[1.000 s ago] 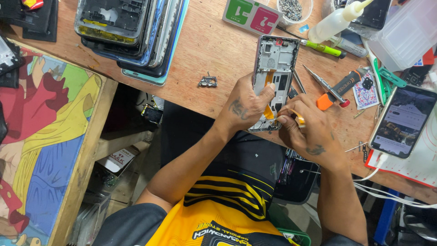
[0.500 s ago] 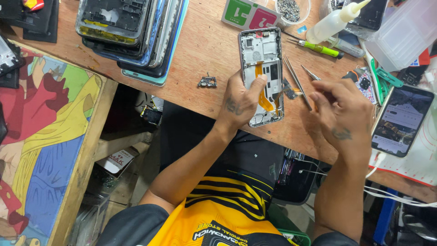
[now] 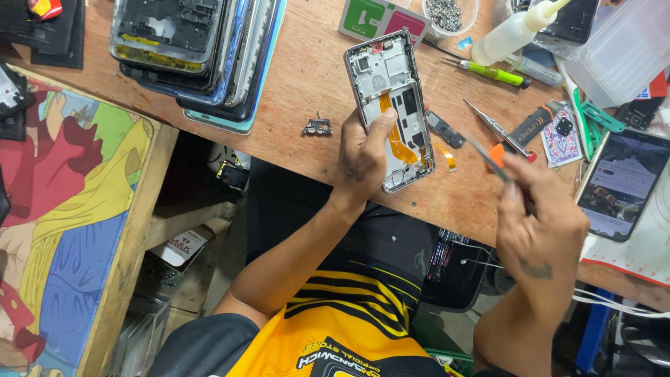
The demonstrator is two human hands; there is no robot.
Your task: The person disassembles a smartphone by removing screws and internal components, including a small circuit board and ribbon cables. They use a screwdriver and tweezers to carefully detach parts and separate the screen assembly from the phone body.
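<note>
1. While the left hand [image 3: 363, 150] is gripping the opened phone frame [image 3: 391, 105] above the wooden table [image 3: 307, 84], a small bowl [image 3: 447, 14] is holding screws.
2. Right hand [image 3: 541, 209] is pinching tweezers [image 3: 488, 157] near the table's front edge.

Both my hands raised over the bench, forearms reaching in from the near edge.

My left hand [image 3: 363, 157] is closed in a grip, thumb pointing to the far side, wrist straight. My right hand [image 3: 541, 213] hovers to the right, well apart from it, fingers pinched together, wrist bent inward, a small mark on its back.
</note>
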